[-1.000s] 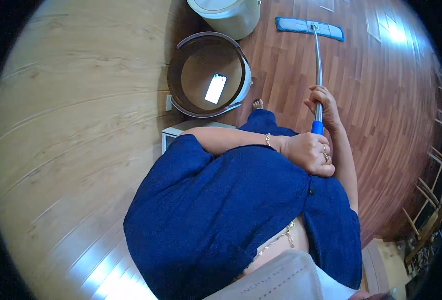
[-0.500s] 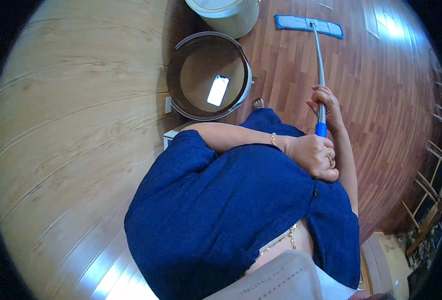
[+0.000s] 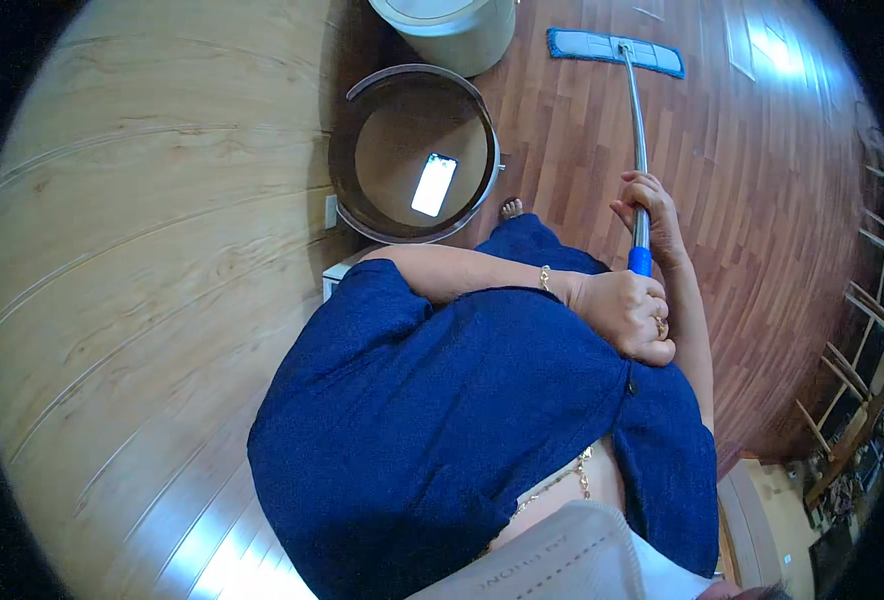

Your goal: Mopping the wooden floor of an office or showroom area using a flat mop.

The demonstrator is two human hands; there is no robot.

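Note:
A flat mop [image 3: 635, 115] with a long silver pole stretches away from me, its wide white-and-blue head [image 3: 582, 45] flat on the wooden floor. My left hand [image 3: 627, 315], wearing a ring, is wrapped round the end of the pole close to my body, at the blue grip [image 3: 640, 262]. Farther along, my right hand [image 3: 654, 212] curls round the bare metal just beyond that grip. The part of the grip under my left fist is hidden.
To the left stands a round, brown-topped side table [image 3: 387, 170] with a curved metal rim and a lit phone [image 3: 434, 185] on it. Behind it is a pale round bin-like container [image 3: 452, 35]. A light wood-patterned wall [image 3: 162, 200] rises at left; rack-like frames [image 3: 867, 310] line the far right.

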